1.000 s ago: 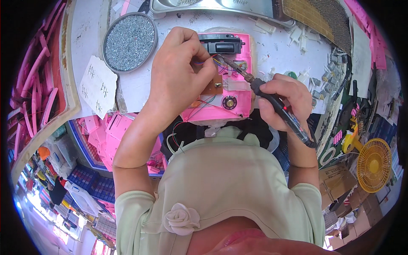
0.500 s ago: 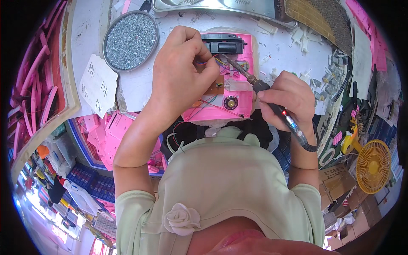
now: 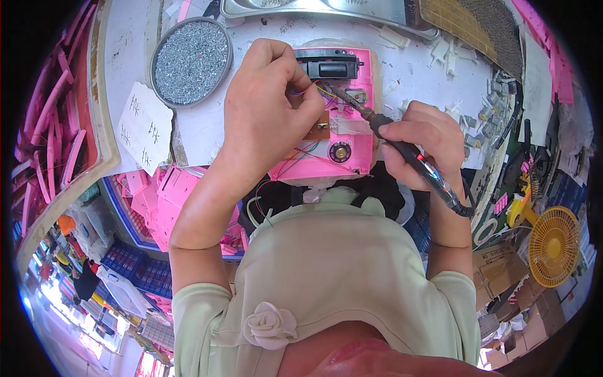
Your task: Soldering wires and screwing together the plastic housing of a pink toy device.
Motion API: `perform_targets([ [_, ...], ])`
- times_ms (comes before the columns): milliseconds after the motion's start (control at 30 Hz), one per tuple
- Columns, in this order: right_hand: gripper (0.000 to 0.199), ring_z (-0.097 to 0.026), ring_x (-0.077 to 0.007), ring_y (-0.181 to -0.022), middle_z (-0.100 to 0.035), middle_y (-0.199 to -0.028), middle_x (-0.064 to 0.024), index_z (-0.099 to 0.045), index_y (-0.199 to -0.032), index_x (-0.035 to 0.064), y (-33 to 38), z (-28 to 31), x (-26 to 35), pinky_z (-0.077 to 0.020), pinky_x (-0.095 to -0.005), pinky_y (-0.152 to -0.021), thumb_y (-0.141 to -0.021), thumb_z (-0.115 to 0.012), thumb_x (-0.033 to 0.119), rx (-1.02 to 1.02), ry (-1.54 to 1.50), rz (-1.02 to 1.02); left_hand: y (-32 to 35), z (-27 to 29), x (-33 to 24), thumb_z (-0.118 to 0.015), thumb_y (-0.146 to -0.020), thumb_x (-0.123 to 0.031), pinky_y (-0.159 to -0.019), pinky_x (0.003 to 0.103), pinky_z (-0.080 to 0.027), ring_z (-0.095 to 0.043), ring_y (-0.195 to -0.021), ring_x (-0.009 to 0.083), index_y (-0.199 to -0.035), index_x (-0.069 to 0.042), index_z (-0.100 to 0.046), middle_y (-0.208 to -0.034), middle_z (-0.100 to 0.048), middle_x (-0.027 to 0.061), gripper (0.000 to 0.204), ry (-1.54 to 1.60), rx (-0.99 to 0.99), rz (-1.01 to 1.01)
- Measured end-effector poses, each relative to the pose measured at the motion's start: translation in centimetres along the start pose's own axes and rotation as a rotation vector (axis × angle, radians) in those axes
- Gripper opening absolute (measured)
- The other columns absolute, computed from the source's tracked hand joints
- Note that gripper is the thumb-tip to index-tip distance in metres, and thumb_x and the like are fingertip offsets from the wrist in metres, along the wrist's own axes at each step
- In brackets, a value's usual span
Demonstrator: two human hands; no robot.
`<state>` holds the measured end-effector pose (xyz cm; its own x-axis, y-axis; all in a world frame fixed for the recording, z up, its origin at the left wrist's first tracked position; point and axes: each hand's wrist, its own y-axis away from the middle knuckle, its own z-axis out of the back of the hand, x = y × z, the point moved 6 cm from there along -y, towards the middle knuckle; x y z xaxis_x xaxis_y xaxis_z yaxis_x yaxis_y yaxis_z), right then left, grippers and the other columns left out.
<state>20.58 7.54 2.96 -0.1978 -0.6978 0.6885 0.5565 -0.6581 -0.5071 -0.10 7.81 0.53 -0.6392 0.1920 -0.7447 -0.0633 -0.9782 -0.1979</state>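
The biggest risk, as I judge it, is a burn — the left hand (image 3: 267, 113) lies right over the pink casing (image 3: 333, 119), its fingertips pinching coloured wires (image 3: 308, 88) just beside the hot tip of the soldering iron (image 3: 402, 147). A small slip of either hand could bring the tip onto a finger. Next, the tip could touch the pink plastic or the wire insulation and melt it, since the wires crowd close around the joint. A lesser worry: the casing lies at the near edge of the white bench (image 3: 207, 132), against the person's chest, and only the left hand steadies it, so a push from the iron might shift it and spoil the joint.

The left forearm comes up from the lower left, wrist bent, hand arched over the brown board (image 3: 319, 131), thumb and forefinger closed on the wires. The right hand (image 3: 421, 141) is clenched round the iron's handle like a pen, its shaft slanting up-left to the casing's upper middle, its cord trailing down-right. A round tray of screws (image 3: 191, 60) lies well apart, upper left.
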Motion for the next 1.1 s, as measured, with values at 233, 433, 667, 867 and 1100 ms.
perform_targets([
  [233,0.035,-0.053,-0.0228,-0.052,-0.058,-0.063,-0.0054,-0.07,-0.1,0.006,0.02,-0.07,-0.22,-0.041,-0.0328,-0.046,-0.066,-0.077,-0.002,0.01,-0.012,-0.003,-0.04,-0.09,-0.12,-0.073,-0.074,0.003,-0.062,0.027,-0.053,-0.061,-0.076,0.0165,-0.077,0.001,-0.064,-0.096,-0.06,0.0087,0.01,-0.031,-0.005,-0.012],
  [433,0.036,-0.053,-0.0229,-0.052,-0.059,-0.065,-0.0058,-0.07,-0.101,0.0059,0.17,-0.26,-0.56,-0.0416,-0.0327,-0.046,-0.067,-0.077,-0.001,0.009,-0.025,-0.003,0.11,-0.25,0.03,-0.074,-0.074,0.003,-0.064,0.027,-0.054,-0.063,-0.076,0.016,-0.077,0.001,-0.065,-0.097,-0.06,0.0085,0.01,-0.029,-0.018,0.007],
  [667,0.035,-0.053,-0.0229,-0.052,-0.059,-0.065,-0.0058,-0.071,-0.1,0.0058,0.1,-0.31,-0.56,-0.0415,-0.0328,-0.046,-0.067,-0.077,-0.002,-0.005,-0.025,-0.003,0.13,-0.19,-0.03,-0.075,-0.075,0.002,-0.066,0.027,-0.054,-0.063,-0.077,0.016,-0.078,0.001,-0.066,-0.098,-0.061,0.0078,0.01,-0.043,-0.017,0.018],
  [867,0.034,-0.053,-0.0232,-0.052,-0.06,-0.065,-0.0063,-0.071,-0.099,0.0054,0.05,-0.19,-0.58,-0.0419,-0.0327,-0.046,-0.066,-0.077,-0.002,-0.008,-0.024,-0.012,0.19,-0.22,-0.04,-0.076,-0.075,0.001,-0.066,0.028,-0.054,-0.064,-0.078,0.0165,-0.078,0.001,-0.068,-0.098,-0.062,0.0082,0.009,-0.026,-0.033,0.03],
  [1100,0.035,-0.055,-0.0232,-0.053,-0.065,-0.07,-0.0073,-0.071,-0.099,0.0043,0.11,-0.21,-0.57,-0.0438,-0.0324,-0.047,-0.065,-0.077,-0.005,-0.047,-0.027,-0.007,0.27,-0.26,-0.14,-0.077,-0.075,0.001,-0.066,0.028,-0.054,-0.064,-0.076,0.0168,-0.077,0.001,-0.068,-0.096,-0.061,0.0081,0.009,-0.064,-0.068,-0.006],
])
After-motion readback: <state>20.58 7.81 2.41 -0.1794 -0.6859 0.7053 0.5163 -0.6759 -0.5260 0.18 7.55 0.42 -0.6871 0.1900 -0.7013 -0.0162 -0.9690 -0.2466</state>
